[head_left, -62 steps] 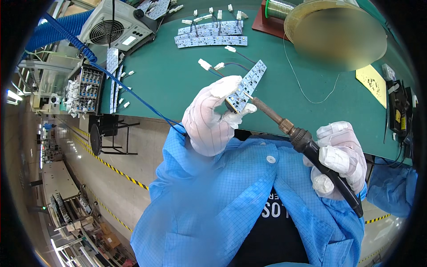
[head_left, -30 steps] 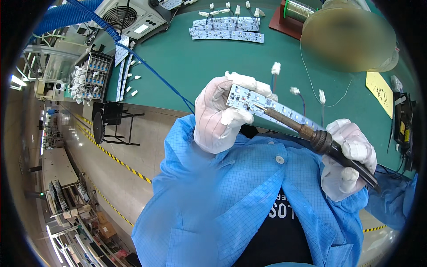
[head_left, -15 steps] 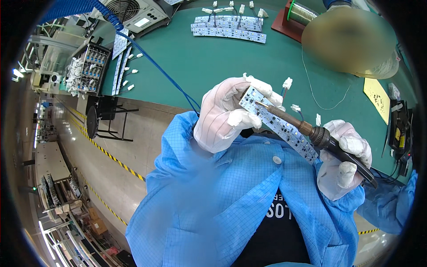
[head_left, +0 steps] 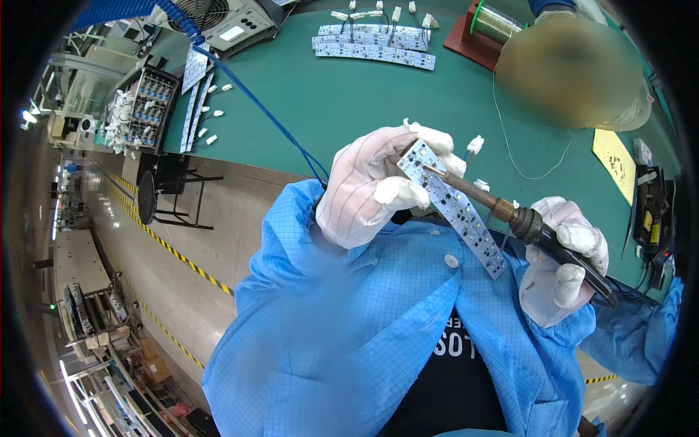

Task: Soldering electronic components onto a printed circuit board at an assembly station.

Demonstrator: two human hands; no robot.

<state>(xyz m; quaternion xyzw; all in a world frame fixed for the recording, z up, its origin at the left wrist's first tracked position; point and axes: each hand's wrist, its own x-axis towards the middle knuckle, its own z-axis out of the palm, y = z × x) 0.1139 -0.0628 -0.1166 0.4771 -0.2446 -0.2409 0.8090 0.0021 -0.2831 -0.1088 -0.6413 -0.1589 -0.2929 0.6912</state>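
While the tip of the soldering iron [head_left: 523, 223] stood at its upper end, the LED circuit-board strip [head_left: 459, 211] was held up tilted, in front of the blue jacket [head_left: 306, 306]. The left hand [head_left: 368, 189] pinched that upper end between thumb and fingers; the right hand [head_left: 547, 277], to the right of the strip, had its fingers wrapped around the iron's handle.

Work on this strip looked to be under way rather than finished. Its small components were in place, and a white plug [head_left: 476, 144] just beyond its upper end seemed to belong to it. Well beyond the strip, on the green bench [head_left: 349, 95], a group of similar strips [head_left: 375, 54] lay with wired plugs; these appeared further along, though whether anything was left to do on them could not be told.

Whether the tip touched the strip was too small to judge, and the plug's wires were mostly hidden. Beyond the strip to the right, a rounded thing [head_left: 571, 65] was blurred past recognition; beyond it to the left, a fan unit [head_left: 247, 28] was cut off.
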